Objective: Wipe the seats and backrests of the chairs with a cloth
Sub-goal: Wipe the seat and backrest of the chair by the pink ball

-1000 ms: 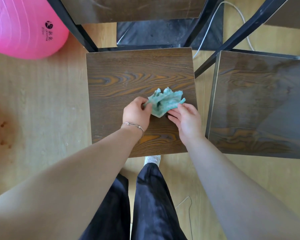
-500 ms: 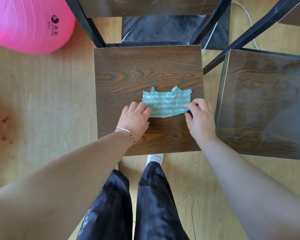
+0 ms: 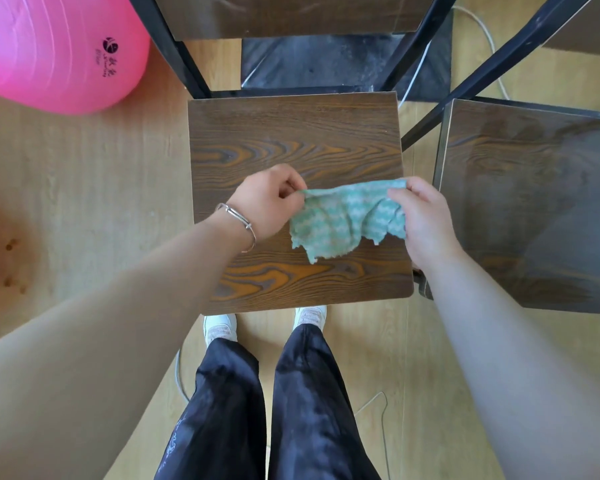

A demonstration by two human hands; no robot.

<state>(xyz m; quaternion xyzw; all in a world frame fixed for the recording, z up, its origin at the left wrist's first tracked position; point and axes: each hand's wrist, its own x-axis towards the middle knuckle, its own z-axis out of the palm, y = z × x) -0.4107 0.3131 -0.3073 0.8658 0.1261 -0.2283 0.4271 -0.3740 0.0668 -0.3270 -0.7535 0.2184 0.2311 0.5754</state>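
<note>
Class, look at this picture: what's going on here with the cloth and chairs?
A person stands at a wooden chair seat, holding a green cloth spread between both hands. The left hand pinches its left corner; the right hand grips its right edge. The cloth is held up, not pressed flat on the seat. A second chair stands to the right, a pink ball on the floor left.

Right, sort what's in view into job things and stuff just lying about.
Job: green cloth, pinched by left hand and right hand; near chair seat; second chair seat.
Lying about: pink ball; dark mat.
</note>
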